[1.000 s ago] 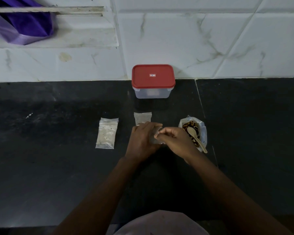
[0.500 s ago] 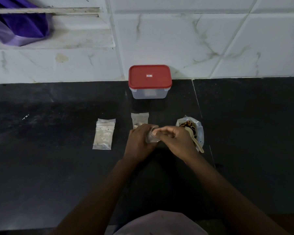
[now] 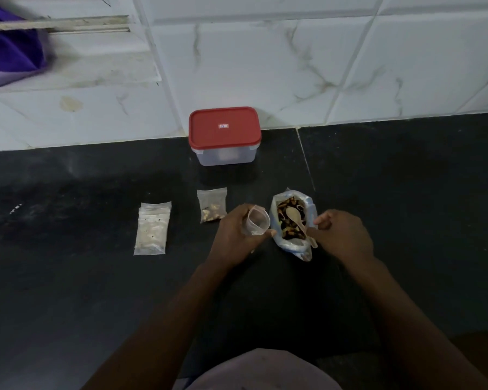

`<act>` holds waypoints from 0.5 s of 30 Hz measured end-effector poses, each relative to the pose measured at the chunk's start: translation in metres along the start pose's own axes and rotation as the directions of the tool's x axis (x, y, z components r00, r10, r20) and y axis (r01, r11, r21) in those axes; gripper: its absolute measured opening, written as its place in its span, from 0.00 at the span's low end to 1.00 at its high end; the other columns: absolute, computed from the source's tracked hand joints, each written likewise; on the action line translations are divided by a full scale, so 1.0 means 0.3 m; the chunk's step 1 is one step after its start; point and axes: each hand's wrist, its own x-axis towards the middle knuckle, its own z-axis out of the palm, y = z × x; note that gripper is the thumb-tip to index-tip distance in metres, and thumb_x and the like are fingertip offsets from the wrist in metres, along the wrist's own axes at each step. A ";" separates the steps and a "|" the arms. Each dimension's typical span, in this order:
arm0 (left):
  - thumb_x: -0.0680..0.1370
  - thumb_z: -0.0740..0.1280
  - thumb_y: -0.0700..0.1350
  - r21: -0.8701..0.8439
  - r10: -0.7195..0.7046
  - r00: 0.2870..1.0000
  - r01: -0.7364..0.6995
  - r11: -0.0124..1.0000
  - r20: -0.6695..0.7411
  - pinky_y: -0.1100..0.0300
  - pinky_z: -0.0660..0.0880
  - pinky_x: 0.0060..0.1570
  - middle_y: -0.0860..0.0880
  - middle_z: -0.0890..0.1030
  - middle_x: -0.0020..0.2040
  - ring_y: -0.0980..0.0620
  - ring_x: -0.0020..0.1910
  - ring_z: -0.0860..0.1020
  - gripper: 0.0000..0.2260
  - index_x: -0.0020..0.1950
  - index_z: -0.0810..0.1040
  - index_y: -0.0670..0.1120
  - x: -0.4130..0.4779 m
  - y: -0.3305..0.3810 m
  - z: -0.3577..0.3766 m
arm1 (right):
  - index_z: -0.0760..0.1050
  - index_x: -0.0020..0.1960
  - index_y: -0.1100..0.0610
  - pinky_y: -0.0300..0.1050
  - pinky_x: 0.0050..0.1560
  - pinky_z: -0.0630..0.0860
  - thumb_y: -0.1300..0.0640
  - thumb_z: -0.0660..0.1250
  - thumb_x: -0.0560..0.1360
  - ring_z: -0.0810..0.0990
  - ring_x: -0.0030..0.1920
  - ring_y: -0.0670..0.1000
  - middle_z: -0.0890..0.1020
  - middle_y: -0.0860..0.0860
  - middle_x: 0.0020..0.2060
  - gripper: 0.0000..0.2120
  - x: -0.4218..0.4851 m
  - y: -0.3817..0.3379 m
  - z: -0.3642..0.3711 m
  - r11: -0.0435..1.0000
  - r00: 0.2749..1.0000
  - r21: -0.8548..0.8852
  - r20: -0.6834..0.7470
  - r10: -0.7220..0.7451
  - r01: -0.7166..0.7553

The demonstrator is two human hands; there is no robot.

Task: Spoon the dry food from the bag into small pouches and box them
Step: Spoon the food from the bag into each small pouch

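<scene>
My left hand holds a small clear pouch upright with its mouth spread open; the pouch looks empty. Just right of it stands the open bag of dry food, dark and brown pieces showing, with a pale wooden spoon resting in it. My right hand is at the spoon's handle end beside the bag; whether it grips the handle I cannot tell. A filled pouch lies behind my left hand. The clear box with a red lid stands shut by the wall.
A stack of flat empty pouches lies to the left on the black counter. A white tiled wall rises behind the box. A purple cloth hangs at the top left.
My hands have come apart. The left keeps the pouch, now held open, while the right has moved right to the spoon handle at the bag.
</scene>
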 end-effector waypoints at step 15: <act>0.70 0.81 0.52 0.087 -0.155 0.985 0.148 0.985 0.075 0.66 0.75 0.51 0.57 0.78 0.56 0.60 0.55 0.78 0.22 0.58 0.74 0.58 0.009 -0.011 0.094 | 0.81 0.47 0.44 0.42 0.37 0.75 0.46 0.75 0.74 0.79 0.40 0.41 0.82 0.41 0.40 0.05 0.007 0.015 -0.046 0.997 0.999 -0.077 0.051 -0.004 0.008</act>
